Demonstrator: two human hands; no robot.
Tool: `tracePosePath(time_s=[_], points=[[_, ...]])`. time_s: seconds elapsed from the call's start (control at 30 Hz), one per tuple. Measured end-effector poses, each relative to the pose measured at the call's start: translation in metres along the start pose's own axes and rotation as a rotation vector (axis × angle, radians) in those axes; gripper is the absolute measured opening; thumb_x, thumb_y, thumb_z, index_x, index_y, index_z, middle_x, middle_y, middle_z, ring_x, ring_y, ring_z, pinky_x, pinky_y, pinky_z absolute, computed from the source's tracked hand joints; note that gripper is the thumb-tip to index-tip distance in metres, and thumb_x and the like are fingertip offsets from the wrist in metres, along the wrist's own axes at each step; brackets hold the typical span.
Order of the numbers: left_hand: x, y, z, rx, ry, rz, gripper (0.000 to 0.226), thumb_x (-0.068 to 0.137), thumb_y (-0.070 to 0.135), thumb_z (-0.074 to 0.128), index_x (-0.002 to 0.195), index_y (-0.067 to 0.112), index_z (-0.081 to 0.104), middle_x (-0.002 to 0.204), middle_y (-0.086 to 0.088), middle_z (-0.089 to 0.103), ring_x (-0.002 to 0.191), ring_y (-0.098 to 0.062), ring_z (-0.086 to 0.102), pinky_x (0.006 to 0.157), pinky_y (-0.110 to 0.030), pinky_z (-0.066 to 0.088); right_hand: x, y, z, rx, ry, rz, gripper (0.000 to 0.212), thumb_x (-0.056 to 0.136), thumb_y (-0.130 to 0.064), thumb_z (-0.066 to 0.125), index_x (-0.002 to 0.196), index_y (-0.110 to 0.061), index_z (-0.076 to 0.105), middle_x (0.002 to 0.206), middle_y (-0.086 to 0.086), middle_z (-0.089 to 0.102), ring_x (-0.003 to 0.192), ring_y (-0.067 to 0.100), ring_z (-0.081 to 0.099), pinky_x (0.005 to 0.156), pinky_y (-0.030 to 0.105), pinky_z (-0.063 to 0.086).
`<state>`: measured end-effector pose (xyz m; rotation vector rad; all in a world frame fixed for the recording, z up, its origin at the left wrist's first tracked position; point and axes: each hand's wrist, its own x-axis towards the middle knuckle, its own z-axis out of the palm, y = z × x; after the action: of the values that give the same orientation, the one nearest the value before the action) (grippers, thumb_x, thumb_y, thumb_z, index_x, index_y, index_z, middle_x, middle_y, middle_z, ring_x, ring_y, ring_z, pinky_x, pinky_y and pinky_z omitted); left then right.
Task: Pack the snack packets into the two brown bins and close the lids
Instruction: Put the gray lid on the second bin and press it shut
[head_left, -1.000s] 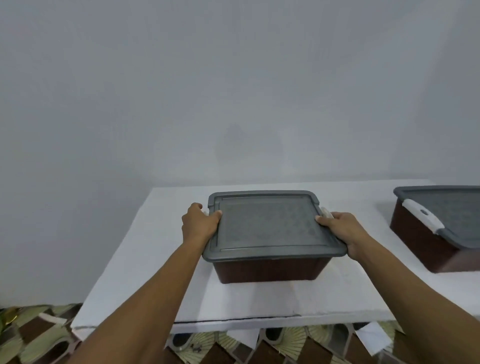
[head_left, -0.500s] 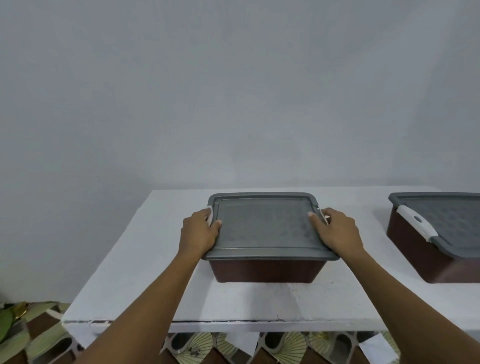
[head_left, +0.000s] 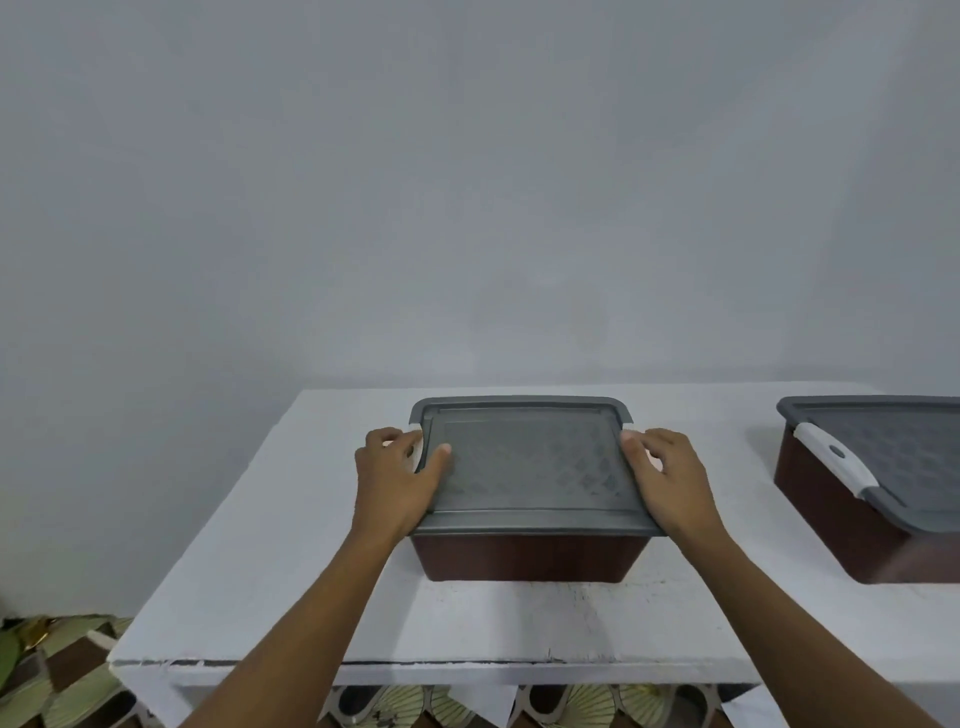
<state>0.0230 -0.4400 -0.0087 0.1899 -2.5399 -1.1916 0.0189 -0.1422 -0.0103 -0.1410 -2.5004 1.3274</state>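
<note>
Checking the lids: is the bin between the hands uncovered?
No, a grey lid covers the brown bin, with left hand and right hand at its sides.

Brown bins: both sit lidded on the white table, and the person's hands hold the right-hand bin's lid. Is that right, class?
No. In the head view the left hand and right hand hold the grey lid of the left-hand bin; the right-hand bin is untouched. The rest stands.

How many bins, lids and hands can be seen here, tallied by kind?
Brown bins: 2
Grey lids: 2
Hands: 2, left hand and right hand
Total: 6
</note>
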Motion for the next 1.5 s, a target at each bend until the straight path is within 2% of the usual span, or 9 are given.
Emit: tracePosePath(time_s=[0.13,0.37,0.47,0.53,0.63,0.87,0.97,1.17,1.5], points=[[0.003,0.0,0.005,-0.026,0.13,0.104,0.021,0.089,0.04,0.063,0.093,0.021,0.069,0.103,0.007,0.063,0.093,-0.011,0.059,0.085,-0.032,0.05,0.002,-0.002,0.0,0.09,0.071,-0.055,0.03,0.096,-0.041,0.051,0.11,-0.021,0.068,0.122,-0.002,0.063,0.105,0.012,0.055,0.091,0.028,0.045],[0.012,0.022,0.015,0.176,0.143,0.144,0.033,0.092,0.043,0.05,0.078,0.016,0.065,0.077,0.005,0.067,0.073,-0.018,0.062,0.066,-0.028,0.044,0.014,-0.002,-0.008,-0.054,0.061,-0.104,0.035,0.096,-0.047,0.047,0.103,-0.021,0.07,0.107,-0.004,0.068,0.086,0.008,0.057,0.078,0.024,0.043],[0.001,0.021,0.024,0.338,0.037,0.149,0.048,0.089,0.063,0.043,0.1,0.023,0.066,0.113,0.018,0.06,0.101,-0.021,0.063,0.083,-0.032,0.048,0.005,0.006,-0.003,0.011,-0.003,-0.157,0.029,0.092,-0.051,0.049,0.099,-0.029,0.066,0.124,-0.012,0.058,0.113,0.01,0.055,0.093,0.028,0.043],[0.0,0.017,0.031,0.405,0.05,0.152,0.063,0.084,0.075,0.037,0.117,0.027,0.063,0.136,0.01,0.055,0.115,-0.018,0.058,0.092,-0.036,0.048,0.003,0.011,0.003,0.074,0.019,-0.156,0.014,0.094,-0.043,0.052,0.1,-0.033,0.06,0.137,-0.007,0.052,0.126,0.015,0.048,0.103,0.035,0.039],[0.015,0.012,0.036,0.371,0.097,0.183,0.074,0.081,0.08,0.025,0.116,0.027,0.062,0.119,0.008,0.065,0.102,-0.015,0.062,0.084,-0.033,0.05,0.018,0.016,0.013,0.057,0.066,-0.144,0.012,0.096,-0.035,0.052,0.102,-0.028,0.06,0.138,0.0,0.055,0.124,0.022,0.051,0.102,0.038,0.041],[0.083,0.011,0.067,0.323,0.112,0.194,0.046,0.087,0.058,0.035,0.103,0.024,0.062,0.097,0.009,0.064,0.086,-0.012,0.059,0.071,-0.027,0.044,0.095,0.024,0.032,-0.016,0.059,-0.172,0.021,0.097,-0.026,0.052,0.108,-0.014,0.066,0.137,0.002,0.056,0.124,0.022,0.051,0.097,0.03,0.036],[0.116,0.011,0.079,0.322,0.094,0.149,0.034,0.087,0.046,0.042,0.107,0.024,0.058,0.099,0.009,0.062,0.087,-0.013,0.057,0.077,-0.031,0.048,0.13,0.027,0.044,0.007,0.058,-0.161,0.023,0.097,-0.025,0.05,0.111,-0.014,0.067,0.139,0.0,0.055,0.126,0.02,0.049,0.1,0.03,0.036],[0.173,0.012,0.099,0.319,0.07,0.155,0.038,0.081,0.043,0.04,0.11,0.024,0.054,0.098,0.009,0.06,0.088,-0.015,0.057,0.079,-0.036,0.052,0.193,0.04,0.068,0.043,0.08,-0.12,0.032,0.097,-0.022,0.047,0.121,-0.012,0.065,0.137,-0.001,0.056,0.123,0.019,0.051,0.1,0.027,0.037],[0.215,0.015,0.123,0.361,0.08,0.171,0.035,0.084,0.041,0.047,0.113,0.023,0.056,0.098,0.006,0.06,0.087,-0.013,0.054,0.073,-0.027,0.042,0.243,0.044,0.076,0.069,0.095,-0.136,0.024,0.095,-0.018,0.049,0.101,-0.01,0.071,0.134,-0.003,0.059,0.123,0.015,0.052,0.104,0.036,0.044]])
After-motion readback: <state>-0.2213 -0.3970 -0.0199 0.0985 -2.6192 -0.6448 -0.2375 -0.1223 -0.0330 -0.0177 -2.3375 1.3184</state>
